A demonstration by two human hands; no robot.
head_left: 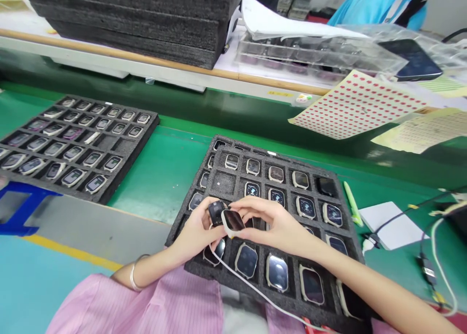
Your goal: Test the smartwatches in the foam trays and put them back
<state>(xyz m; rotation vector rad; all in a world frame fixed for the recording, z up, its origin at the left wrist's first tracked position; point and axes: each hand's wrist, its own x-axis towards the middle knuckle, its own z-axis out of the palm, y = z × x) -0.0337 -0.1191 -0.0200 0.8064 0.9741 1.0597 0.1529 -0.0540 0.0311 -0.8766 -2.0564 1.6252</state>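
Observation:
My left hand (194,232) grips a small black block-shaped device (216,212), and a white cable (251,287) runs from under that hand toward the bottom edge. My right hand (275,224) is closed on a smartwatch body (233,221) with a pale frame and a dark screen, tilted beside the black device. Whether the two touch is hard to see. Beneath both hands lies a black foam tray (272,295) of similar watch bodies in separate pockets. Several of them show lit dials. One pocket (223,183) at its upper left holds no watch.
A second foam tray (126,178) of watches sits to the left on the green mat. Foam sheets (138,22) are stacked on the shelf above. Red-dotted sticker sheets (359,105) hang from its edge. To the right are a green pen (352,205), white paper (396,224) and cables.

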